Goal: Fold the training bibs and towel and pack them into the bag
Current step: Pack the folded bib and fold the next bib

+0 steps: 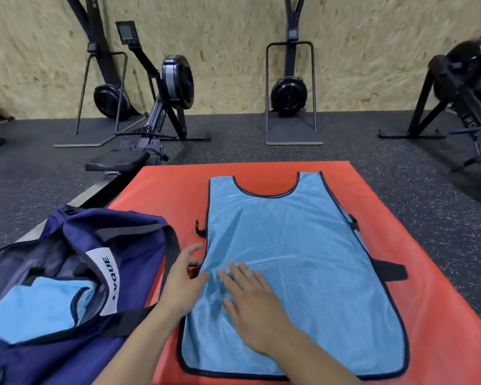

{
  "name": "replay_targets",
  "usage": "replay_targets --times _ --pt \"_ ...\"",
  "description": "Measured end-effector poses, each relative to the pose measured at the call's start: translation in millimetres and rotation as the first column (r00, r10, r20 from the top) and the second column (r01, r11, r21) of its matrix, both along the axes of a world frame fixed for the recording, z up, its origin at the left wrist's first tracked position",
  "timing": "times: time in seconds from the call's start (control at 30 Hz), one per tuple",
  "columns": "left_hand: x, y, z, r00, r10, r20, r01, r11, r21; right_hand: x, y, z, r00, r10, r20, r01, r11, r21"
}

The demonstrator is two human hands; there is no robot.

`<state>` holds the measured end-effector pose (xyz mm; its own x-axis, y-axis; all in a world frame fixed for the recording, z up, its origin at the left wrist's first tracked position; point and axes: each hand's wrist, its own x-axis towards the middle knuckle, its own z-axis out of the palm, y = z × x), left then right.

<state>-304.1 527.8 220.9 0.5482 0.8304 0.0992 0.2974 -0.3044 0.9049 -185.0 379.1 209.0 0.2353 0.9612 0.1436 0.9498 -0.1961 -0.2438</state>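
A light blue mesh training bib (pixel 297 262) with dark trim lies spread flat on the red mat (pixel 417 276), neck hole away from me. My right hand (pixel 250 301) rests flat on its lower left part, fingers straight and spread. At the bib's left edge is my left hand (pixel 185 279), fingers relaxed and open, its fingertips touching the fabric. The navy bag (pixel 75 287) sits open to the left, partly on the mat, with light blue fabric (pixel 36 309) folded inside it.
Dark speckled rubber floor surrounds the mat. A rowing machine (pixel 156 115) with its seat and rail runs behind the bag. Ski-type machines (pixel 289 90) stand against the wooden wall, another machine at the far right (pixel 467 84).
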Motion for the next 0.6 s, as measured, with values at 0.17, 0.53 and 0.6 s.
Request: replay_targets --times 0.17,0.53,0.6 --pt "-2 1 -7 0.974 -0.226 -0.023 0.224 0.973 -0.064 -7 3 -12 0.999 -0.038 0.029 0.04 0.995 -0.088" --pt "-29 6 -1 0.886 0.248 -0.393 0.095 0.731 0.675 1 -5 -3 1.0 -0.005 -0.003 0.005 0.997 -0.076" --pt "-34 6 -6 0.884 0.215 -0.415 0.17 0.68 0.713 8 -13 -1 1.0 -0.023 0.02 0.024 0.999 -0.048"
